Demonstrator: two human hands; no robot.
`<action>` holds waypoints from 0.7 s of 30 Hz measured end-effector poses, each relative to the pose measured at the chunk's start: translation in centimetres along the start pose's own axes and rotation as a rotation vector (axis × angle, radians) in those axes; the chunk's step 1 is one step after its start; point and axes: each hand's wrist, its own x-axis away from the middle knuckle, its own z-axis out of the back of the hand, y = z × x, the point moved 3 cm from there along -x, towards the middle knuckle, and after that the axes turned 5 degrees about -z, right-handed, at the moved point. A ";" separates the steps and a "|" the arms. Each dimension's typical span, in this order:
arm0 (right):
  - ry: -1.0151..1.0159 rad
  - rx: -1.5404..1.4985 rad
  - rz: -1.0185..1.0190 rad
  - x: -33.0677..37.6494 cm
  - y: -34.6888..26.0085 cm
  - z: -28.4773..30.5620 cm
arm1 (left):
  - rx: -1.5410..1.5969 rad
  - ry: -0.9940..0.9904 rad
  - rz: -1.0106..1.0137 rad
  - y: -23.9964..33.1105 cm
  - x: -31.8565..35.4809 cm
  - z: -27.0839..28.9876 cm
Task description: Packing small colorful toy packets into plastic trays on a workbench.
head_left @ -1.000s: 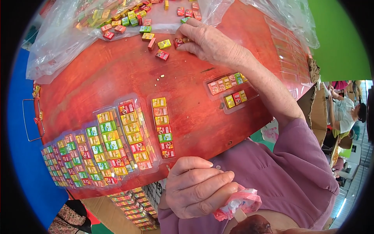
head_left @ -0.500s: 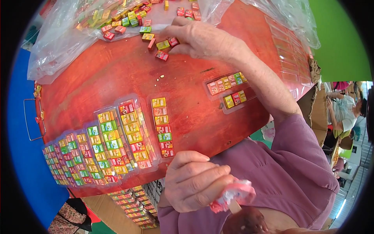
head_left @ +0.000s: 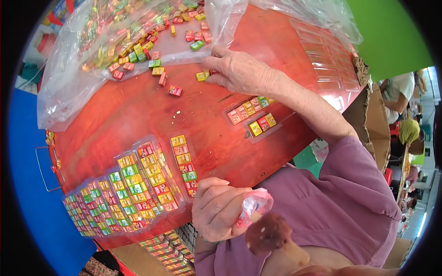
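Note:
My left hand [head_left: 216, 209] is closed around the pink and silver wrapper [head_left: 255, 204] of a chocolate-coated ice-cream bar [head_left: 269, 233] on a stick, held low in front of my chest. Across the table my right hand [head_left: 241, 71] has its thumb and fingers around a small yellow box [head_left: 202, 76] and a red one partly hidden by the fingers. A loose red box [head_left: 175, 90] lies nearer, left of that hand. Below my right forearm sits a clear plastic tray [head_left: 261, 135] with two short rows of small boxes.
A clear plastic bag [head_left: 60, 92] with many small coloured boxes spreads over the far left. Filled clear trays [head_left: 138, 179] stand along the near left of the red table [head_left: 115, 103]. Empty clear trays [head_left: 322, 50] lie far right, beside a cardboard box [head_left: 375, 129]. People work beyond.
My view has shifted. The ice-cream bar has come up and shows more fully. My right hand has drawn the yellow and red boxes away from the other loose ones, toward the right.

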 end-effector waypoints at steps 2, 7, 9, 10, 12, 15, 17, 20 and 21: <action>0.004 0.020 -0.022 0.7 0.5 0.6 | 0.054 -0.006 -0.012 0.0 0.0 -0.3; 0.024 -0.039 -0.018 2.8 2.4 1.6 | 0.097 -0.004 0.047 0.4 0.0 -1.9; -0.041 -0.080 -0.105 3.3 2.8 2.0 | 0.155 0.077 0.078 0.2 0.3 -2.3; -0.039 -0.085 -0.107 3.5 3.0 2.2 | 0.153 0.072 0.079 0.1 0.5 -2.4; -0.044 -0.090 -0.072 3.6 3.3 2.3 | 0.161 0.063 0.098 -0.4 0.9 -2.5; -0.051 -0.082 -0.057 3.5 3.9 2.4 | 0.269 0.184 0.197 -0.9 1.4 -2.7; -0.043 -0.114 -0.029 2.9 4.4 2.2 | 0.411 0.442 0.215 -1.4 1.2 -3.5; -0.032 -0.109 0.036 1.7 4.6 1.9 | 0.348 0.470 0.351 -1.2 -0.3 -3.3; -0.028 -0.074 0.072 1.4 4.6 1.9 | 0.344 0.468 0.351 -1.2 -0.3 -3.4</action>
